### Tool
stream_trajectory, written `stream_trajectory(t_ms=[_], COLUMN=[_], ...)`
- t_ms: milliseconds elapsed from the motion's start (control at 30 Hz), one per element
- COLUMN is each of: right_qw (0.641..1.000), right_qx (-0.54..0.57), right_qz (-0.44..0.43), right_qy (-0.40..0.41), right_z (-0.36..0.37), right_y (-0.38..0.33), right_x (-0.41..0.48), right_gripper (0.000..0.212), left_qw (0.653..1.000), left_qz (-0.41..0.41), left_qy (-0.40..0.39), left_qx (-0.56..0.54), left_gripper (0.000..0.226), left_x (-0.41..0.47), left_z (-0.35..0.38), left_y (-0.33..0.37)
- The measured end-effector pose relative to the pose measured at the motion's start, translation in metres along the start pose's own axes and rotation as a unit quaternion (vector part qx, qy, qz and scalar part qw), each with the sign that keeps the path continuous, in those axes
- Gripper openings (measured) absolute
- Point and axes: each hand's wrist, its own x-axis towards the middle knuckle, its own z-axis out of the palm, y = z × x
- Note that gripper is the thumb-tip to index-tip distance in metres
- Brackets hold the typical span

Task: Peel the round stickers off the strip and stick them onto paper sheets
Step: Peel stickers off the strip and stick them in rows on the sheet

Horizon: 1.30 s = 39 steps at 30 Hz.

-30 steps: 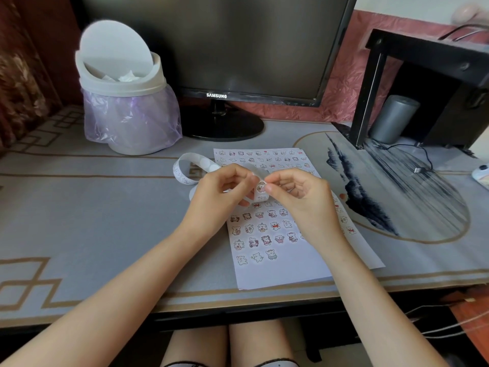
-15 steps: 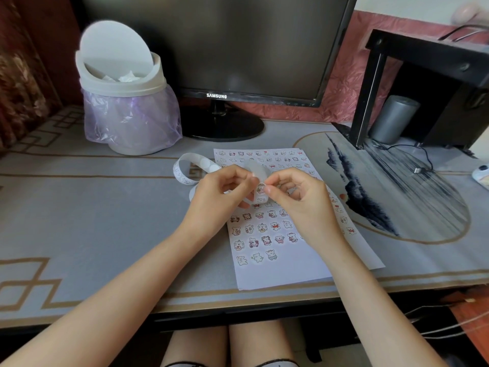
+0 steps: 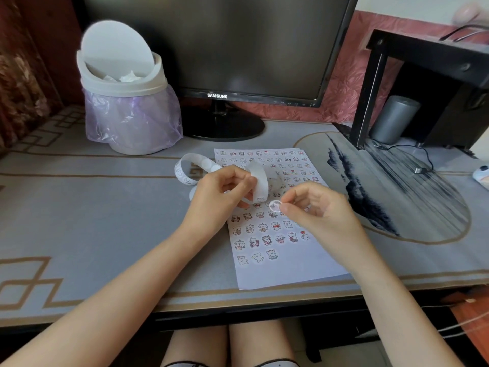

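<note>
A white paper sheet (image 3: 288,271) lies on the desk, covered with several rows of small cartoon stickers down to a short last row near its lower part. My left hand (image 3: 222,197) pinches the curling white sticker strip (image 3: 260,184), whose loose end loops away to the left. My right hand (image 3: 315,207) holds one round sticker (image 3: 274,205) between thumb and forefinger, just right of the strip and above the middle of the sheet. The two hands are a short gap apart.
A white swing-lid bin (image 3: 124,102) with a purple liner stands at the back left. A black monitor (image 3: 219,46) stands behind the sheet. A black shelf (image 3: 428,56) with a grey cylinder (image 3: 394,117) and a cable sits at the right. The desk edge (image 3: 238,311) is close to me.
My right hand has pulled away to the right and down from the strip with a round sticker peeled off in its fingertips. The left hand still holds the strip.
</note>
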Motion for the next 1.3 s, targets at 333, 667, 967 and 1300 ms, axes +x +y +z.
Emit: stream_trajectory(t_ms=[333,667,967,1300], right_qw=[0.989,0.985,0.985,0.983], right_qx=[-0.030,-0.061,-0.080,-0.134], right_qz=[0.124,0.143,0.141,0.116], right_qy=[-0.079,-0.073,-0.060,-0.045], right_z=[-0.010,-0.007,-0.004,0.000], right_y=[0.010,0.012,0.013,0.013], right_x=[-0.021,-0.023,-0.025,-0.028], right_gripper=[0.013,0.008,0.010,0.010], left_qw=[1.000,1.000,1.000,1.000], left_qz=[-0.004,-0.004,-0.004,-0.002], left_qy=[-0.001,-0.002,-0.002,-0.003], left_qx=[0.006,0.008,0.004,0.006], left_gripper=[0.013,0.013,0.013,0.013], left_x=[0.000,0.000,0.000,-0.001], left_z=[0.000,0.000,0.000,0.000], left_y=[0.000,0.000,-0.001,0.000])
